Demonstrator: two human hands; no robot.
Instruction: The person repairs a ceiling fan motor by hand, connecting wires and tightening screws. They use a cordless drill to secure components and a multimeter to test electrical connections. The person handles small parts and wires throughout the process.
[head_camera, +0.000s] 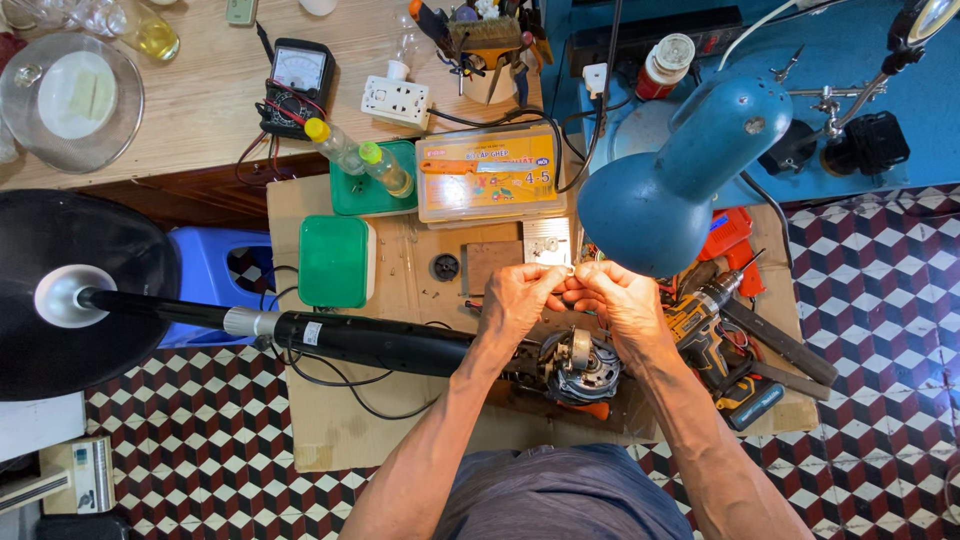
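Note:
My left hand (520, 298) and my right hand (622, 300) meet fingertip to fingertip above a fan motor (578, 366). Between the fingers they pinch a small pale part (572, 270), too small to identify. The motor sits at the end of a black stand-fan pole (380, 342) lying across a sheet of cardboard (340, 420). The pole runs left to a round black base (70, 295). A blue desk lamp shade (670, 190) hangs just above and right of my hands.
A cordless drill (715, 340) lies right of the motor. A green box (336, 260), an orange parts case (490, 175), two small bottles (360, 158), a multimeter (298, 85) and a white socket (395, 100) sit further back. A blue stool (215, 270) stands on the checkered floor.

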